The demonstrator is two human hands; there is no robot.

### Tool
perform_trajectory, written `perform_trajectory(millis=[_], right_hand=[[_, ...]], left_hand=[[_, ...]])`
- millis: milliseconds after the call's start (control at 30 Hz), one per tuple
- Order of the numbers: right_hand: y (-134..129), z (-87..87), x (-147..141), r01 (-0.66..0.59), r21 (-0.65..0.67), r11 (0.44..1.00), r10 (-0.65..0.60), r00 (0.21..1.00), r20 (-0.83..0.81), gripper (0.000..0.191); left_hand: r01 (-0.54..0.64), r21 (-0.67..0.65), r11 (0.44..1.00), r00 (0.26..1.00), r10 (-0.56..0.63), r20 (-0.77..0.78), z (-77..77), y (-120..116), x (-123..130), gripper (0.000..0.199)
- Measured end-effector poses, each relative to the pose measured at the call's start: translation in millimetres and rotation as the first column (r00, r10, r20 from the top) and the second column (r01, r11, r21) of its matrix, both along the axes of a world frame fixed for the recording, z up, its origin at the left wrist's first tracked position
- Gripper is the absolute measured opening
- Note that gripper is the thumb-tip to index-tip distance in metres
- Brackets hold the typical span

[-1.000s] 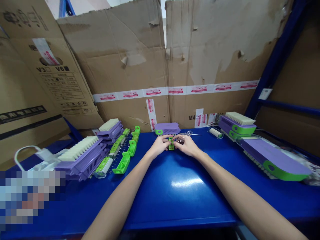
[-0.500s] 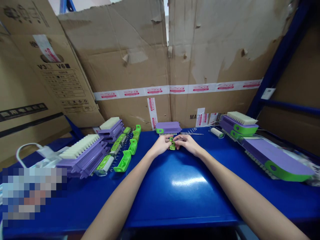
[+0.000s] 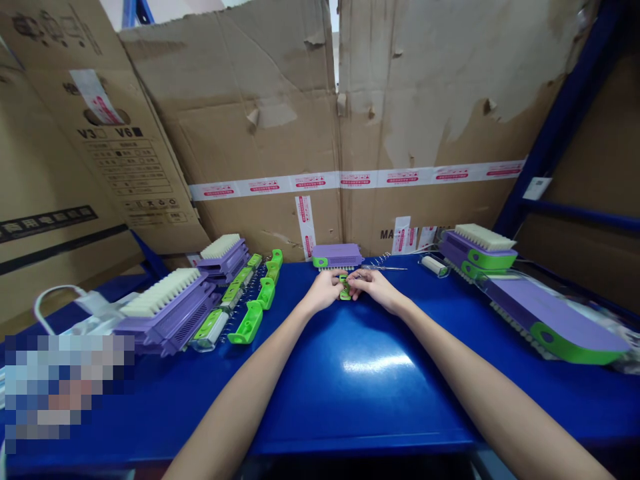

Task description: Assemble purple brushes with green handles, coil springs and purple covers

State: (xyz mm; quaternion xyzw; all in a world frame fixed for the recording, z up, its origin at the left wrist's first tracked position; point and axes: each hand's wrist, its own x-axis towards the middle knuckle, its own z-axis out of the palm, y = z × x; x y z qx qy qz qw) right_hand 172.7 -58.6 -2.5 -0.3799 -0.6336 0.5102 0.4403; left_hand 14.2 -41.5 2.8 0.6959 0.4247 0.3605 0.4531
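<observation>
Between my hands is a small green plastic part (image 3: 345, 288), held upright over the blue table. My left hand (image 3: 326, 288) grips its left side, thumb and fingers closed. My right hand (image 3: 373, 288) has its fingertips pinched at the part's right edge; a thin metal piece seems to show at those fingers, too small to name. Just behind my hands lies a purple brush body (image 3: 337, 255) with green trim and bristles facing down. A thin metal tool like a screwdriver (image 3: 385, 268) and a coil spring (image 3: 381, 260) lie to its right.
Left of my arms are green plastic end pieces (image 3: 247, 323), a row of green-and-white blocks (image 3: 210, 330), loose springs and stacked purple brushes (image 3: 170, 310). On the right are more purple brushes (image 3: 555, 313) and a white block (image 3: 434, 266). Cardboard (image 3: 260, 133) walls the back.
My right fingers have shifted slightly around the green part, and the metal wire at them shows less now. The left hand stays nearly still.
</observation>
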Motion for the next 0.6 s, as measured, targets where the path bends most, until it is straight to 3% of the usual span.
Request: perform_trajectory(millis=[233,433,600], right_hand=[[3,-2.1,2,0.015,0.092,0.996,-0.025,0.993,0.111,0.036],[6,-10.2,2,0.06,0.208,0.976,-0.094,0.983,0.158,0.027],[6,-13.7,2,0.07,0.387,0.92,-0.173,0.955,0.239,0.02]], left_hand=[[0.033,0.012,0.999,0.999,-0.033,-0.014,0.9,-1,0,0.043],[0.056,-0.039,0.998,0.998,-0.055,0.027,-2.8,4,-1,0.046],[0.133,-0.056,0.989,0.99,-0.131,0.044,-2.8,6,-3,0.042]])
